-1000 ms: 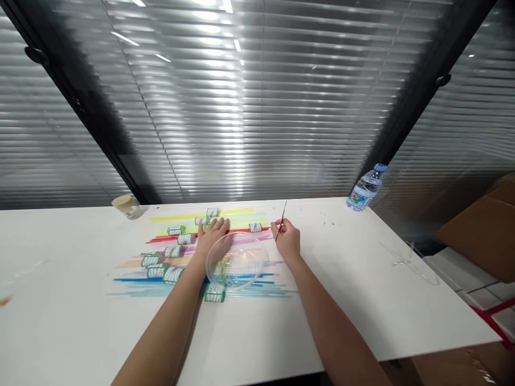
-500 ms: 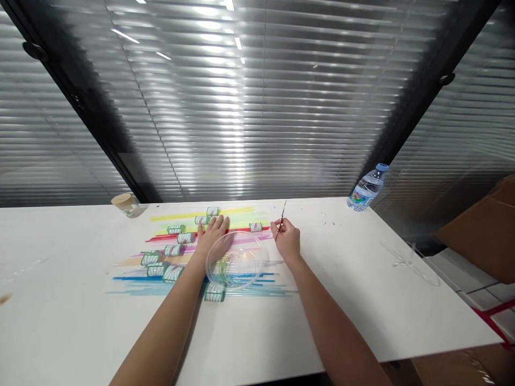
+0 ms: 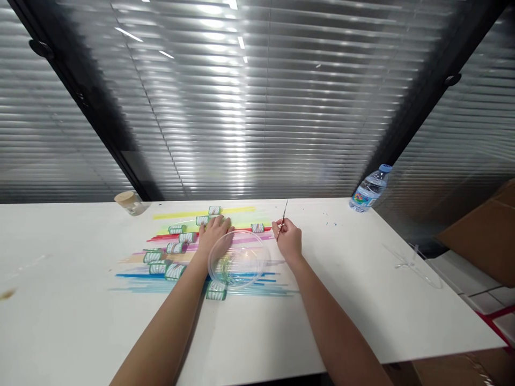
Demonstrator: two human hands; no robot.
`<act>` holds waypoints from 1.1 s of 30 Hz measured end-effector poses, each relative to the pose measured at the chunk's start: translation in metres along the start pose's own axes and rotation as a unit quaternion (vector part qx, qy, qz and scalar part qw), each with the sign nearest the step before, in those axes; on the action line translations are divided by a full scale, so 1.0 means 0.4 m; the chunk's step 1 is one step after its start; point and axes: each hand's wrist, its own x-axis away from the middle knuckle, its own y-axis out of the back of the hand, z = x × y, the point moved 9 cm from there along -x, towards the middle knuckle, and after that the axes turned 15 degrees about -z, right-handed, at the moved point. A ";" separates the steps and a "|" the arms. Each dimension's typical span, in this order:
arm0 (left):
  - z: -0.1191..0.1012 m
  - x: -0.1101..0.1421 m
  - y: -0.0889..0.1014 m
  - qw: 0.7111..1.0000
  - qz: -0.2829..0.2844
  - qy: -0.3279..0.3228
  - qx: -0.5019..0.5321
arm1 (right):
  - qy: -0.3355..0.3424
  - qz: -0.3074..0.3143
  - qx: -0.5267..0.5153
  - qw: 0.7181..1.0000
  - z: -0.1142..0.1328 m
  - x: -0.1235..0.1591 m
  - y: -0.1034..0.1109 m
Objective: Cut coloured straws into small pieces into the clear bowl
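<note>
My left hand (image 3: 216, 236) lies with its fingers stretched out over bundles of thin coloured rods. It rests near the red rods (image 3: 159, 236), just behind a round clear plastic bowl (image 3: 263, 262) with greenish strands inside. Pinched in my right hand (image 3: 288, 241) is a thin dark pointed tool (image 3: 284, 215), upright with its tip away from me; its exact kind is too small to tell. To the left of that hand is a paper label (image 3: 257, 228) around the red rods. More labels wrap the yellow rods (image 3: 237, 209) and blue rods (image 3: 137, 275).
A water bottle (image 3: 370, 188) stands at the table's back right. At the back left is a jar with a wooden lid (image 3: 125, 197). A clear plastic piece (image 3: 412, 264) lies near the right edge. Beyond that edge is a cardboard box (image 3: 483, 233). Blinds rise behind the table.
The view has shifted very slightly, so everything sits a little further right. Both hands keep their places, and the pointed tool stays in my right hand.
</note>
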 end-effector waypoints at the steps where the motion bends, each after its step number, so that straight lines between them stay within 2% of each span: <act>1: 0.000 -0.003 0.001 1.000 -0.007 0.001 0.001 | 0.001 0.000 0.000 1.000 0.000 0.000 0.000; 3: 0.004 -0.010 -0.005 1.000 -0.006 0.010 0.010 | 0.003 0.002 0.000 1.000 0.001 0.001 -0.001; 7: 0.008 -0.016 -0.037 0.999 0.038 0.010 0.031 | 0.007 0.010 0.004 1.000 0.003 0.003 -0.004; 11: 0.012 -0.015 -0.045 0.999 0.041 0.008 0.027 | 0.011 0.011 0.010 1.000 0.003 0.004 -0.004; 19: 0.007 -0.017 -0.024 0.998 0.032 0.025 0.044 | 0.010 0.012 0.013 1.000 0.007 0.007 -0.003; 22: 0.005 -0.021 -0.006 0.998 0.010 0.028 0.049 | 0.010 0.012 0.016 1.000 0.007 0.006 -0.005; 33: -0.006 -0.021 0.038 0.997 -0.046 -0.015 0.051 | 0.005 0.006 -0.005 1.000 0.003 0.002 -0.002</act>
